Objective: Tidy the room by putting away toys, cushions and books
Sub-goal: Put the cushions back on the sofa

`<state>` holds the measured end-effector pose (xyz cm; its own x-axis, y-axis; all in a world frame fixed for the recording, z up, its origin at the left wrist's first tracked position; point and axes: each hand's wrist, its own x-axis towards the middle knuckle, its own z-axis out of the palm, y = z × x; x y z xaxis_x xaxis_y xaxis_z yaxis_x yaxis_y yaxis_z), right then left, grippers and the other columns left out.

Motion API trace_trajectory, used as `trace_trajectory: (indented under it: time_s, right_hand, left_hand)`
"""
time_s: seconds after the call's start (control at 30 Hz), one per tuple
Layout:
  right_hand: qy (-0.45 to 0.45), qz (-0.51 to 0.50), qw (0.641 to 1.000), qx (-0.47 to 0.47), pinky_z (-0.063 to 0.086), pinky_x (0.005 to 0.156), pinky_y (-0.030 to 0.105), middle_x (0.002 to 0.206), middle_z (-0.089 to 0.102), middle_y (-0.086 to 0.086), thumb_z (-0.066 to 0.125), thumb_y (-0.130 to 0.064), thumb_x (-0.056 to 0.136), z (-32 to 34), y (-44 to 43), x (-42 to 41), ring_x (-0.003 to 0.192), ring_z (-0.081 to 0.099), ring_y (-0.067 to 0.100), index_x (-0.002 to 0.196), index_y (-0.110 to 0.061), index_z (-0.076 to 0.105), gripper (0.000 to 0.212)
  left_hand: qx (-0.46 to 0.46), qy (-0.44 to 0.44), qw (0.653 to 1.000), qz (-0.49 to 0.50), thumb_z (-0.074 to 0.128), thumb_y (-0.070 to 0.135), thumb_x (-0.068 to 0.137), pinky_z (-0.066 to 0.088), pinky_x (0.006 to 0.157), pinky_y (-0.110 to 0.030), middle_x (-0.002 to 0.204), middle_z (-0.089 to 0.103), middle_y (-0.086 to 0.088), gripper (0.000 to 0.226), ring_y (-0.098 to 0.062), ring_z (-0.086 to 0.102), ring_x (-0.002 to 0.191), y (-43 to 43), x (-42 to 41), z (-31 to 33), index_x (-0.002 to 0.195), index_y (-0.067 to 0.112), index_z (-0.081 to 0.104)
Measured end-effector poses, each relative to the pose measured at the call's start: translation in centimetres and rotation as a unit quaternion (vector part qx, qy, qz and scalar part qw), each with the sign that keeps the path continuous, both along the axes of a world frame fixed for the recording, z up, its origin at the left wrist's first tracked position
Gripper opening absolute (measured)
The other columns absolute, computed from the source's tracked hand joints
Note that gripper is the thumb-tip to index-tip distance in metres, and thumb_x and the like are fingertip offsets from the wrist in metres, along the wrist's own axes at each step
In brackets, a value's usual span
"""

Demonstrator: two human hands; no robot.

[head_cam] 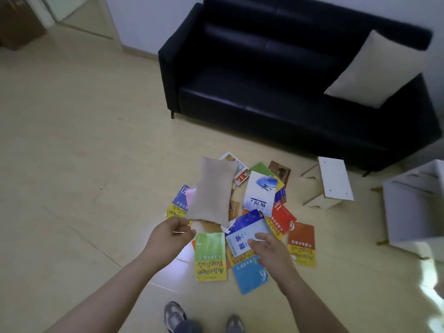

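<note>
- Well, there are two cushions: a beige cushion [211, 191] lies on the book pile, and a white cushion [377, 68] leans at the sofa's [240, 97] right end.
- Books [210, 255]: at least a dozen, overlapping on the floor [72, 164] near the sofa.
- Left hand [171, 233]: loosely curled at the beige cushion's near corner; whether it grips is unclear.
- Right hand [266, 248]: fingers spread flat over a blue-and-white book [247, 231].
- One white stool [334, 181] lies tipped over on the right.

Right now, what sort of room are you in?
Most likely a home living room. A black sofa stands against the wall with a pale cushion on it. Schoolbooks lie scattered on the light floor, with a beige cushion lying on some of them.
</note>
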<state>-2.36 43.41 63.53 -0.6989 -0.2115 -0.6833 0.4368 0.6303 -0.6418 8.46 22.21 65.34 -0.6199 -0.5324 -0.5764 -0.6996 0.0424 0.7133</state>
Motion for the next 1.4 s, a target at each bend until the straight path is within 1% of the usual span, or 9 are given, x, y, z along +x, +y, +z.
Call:
trace_trajectory:
  time_s: [0.2,0.33,0.43,0.6,0.8,1.0,1.13,1.3,1.4]
  right_hand:
    - [0.016,-0.031,0.999,0.001,0.05,0.087,0.033,0.109,0.065,0.002,0.064,-0.026,0.09,0.4,-1.6,1.2,0.095,0.061,0.012,0.121,-0.014,0.056,0.035]
    - [0.019,-0.041,0.999,-0.013,0.048,0.069,0.023,0.102,0.065,-0.002,0.063,-0.025,0.09,0.4,-1.3,1.3,0.09,0.061,0.009,0.122,-0.014,0.055,0.034]
    - [0.025,-0.045,0.998,-0.02,0.046,0.061,0.019,0.103,0.064,-0.002,0.063,-0.024,0.091,0.8,-0.7,1.0,0.089,0.061,0.009,0.12,-0.015,0.055,0.032]
    - [0.027,-0.064,0.998,-0.005,0.05,0.087,0.033,0.11,0.064,-0.001,0.063,-0.028,0.09,0.5,-0.4,-0.3,0.099,0.06,0.015,0.122,-0.016,0.056,0.036]
    - [0.032,-0.103,0.994,0.008,0.048,0.098,0.043,0.112,0.065,0.004,0.065,-0.029,0.089,-0.5,-5.2,-1.3,0.105,0.061,0.021,0.121,-0.015,0.058,0.035]
    - [0.038,-0.164,0.985,0.037,0.049,0.094,0.047,0.093,0.065,-0.001,0.065,-0.027,0.089,-1.6,-13.6,-1.2,0.096,0.061,0.025,0.108,-0.016,0.06,0.023]
    - [0.029,-0.22,0.974,0.039,0.048,0.096,0.049,0.095,0.065,0.001,0.068,-0.032,0.087,-1.7,-18.8,-0.4,0.1,0.062,0.028,0.1,-0.023,0.058,0.018]
    - [0.007,-0.278,0.959,0.047,0.048,0.097,0.045,0.106,0.067,0.005,0.066,-0.029,0.088,-1.7,-23.3,1.0,0.102,0.061,0.025,0.111,-0.016,0.061,0.027]
    - [0.001,-0.289,0.956,0.051,0.049,0.089,0.04,0.106,0.067,0.007,0.065,-0.026,0.088,-1.5,-24.0,1.6,0.089,0.059,0.02,0.117,-0.014,0.06,0.031]
  left_hand:
    - [-0.001,0.004,0.999,-0.052,0.065,0.019,0.088,0.041,0.071,-0.012,0.102,0.068,-0.001,0.026,-0.015,0.061,0.094,-2.1,-0.8,-0.6,0.112,0.012,0.061]
    - [-0.019,0.009,0.998,-0.062,0.064,0.017,0.088,0.042,0.073,-0.017,0.103,0.067,-0.001,0.024,-0.018,0.061,0.099,-2.0,-1.5,-0.6,0.111,0.012,0.063]
    - [-0.024,0.014,0.998,-0.065,0.064,0.017,0.088,0.04,0.07,-0.012,0.098,0.067,0.0,0.025,-0.016,0.061,0.095,-1.5,-1.8,-0.6,0.112,0.011,0.062]
    - [-0.026,0.012,0.996,-0.089,0.065,0.018,0.088,0.039,0.066,-0.01,0.094,0.068,0.003,0.027,-0.011,0.06,0.086,-1.9,-3.1,-0.8,0.113,0.01,0.063]
    - [-0.011,0.022,0.994,-0.108,0.066,0.016,0.087,0.041,0.068,-0.012,0.094,0.069,-0.003,0.018,-0.016,0.06,0.084,-7.6,-5.8,-1.3,0.104,0.011,0.063]
    - [-0.002,0.017,0.988,-0.154,0.066,0.015,0.087,0.039,0.062,-0.006,0.09,0.066,0.003,0.02,-0.008,0.059,0.08,-17.5,-8.1,-1.8,0.106,0.012,0.061]
    - [-0.002,-0.004,0.976,-0.216,0.065,0.013,0.087,0.038,0.056,-0.003,0.092,0.066,0.003,0.021,-0.004,0.058,0.077,-23.4,-9.7,-2.0,0.108,0.012,0.062]
    - [0.005,-0.006,0.966,-0.257,0.064,0.014,0.088,0.037,0.059,-0.005,0.093,0.064,0.002,0.021,-0.004,0.056,0.078,-27.8,-11.8,-2.3,0.109,0.011,0.061]
    - [0.01,-0.014,0.959,-0.283,0.065,0.016,0.088,0.038,0.063,-0.01,0.095,0.063,0.002,0.02,-0.007,0.056,0.08,-28.2,-12.8,-2.4,0.108,0.013,0.06]
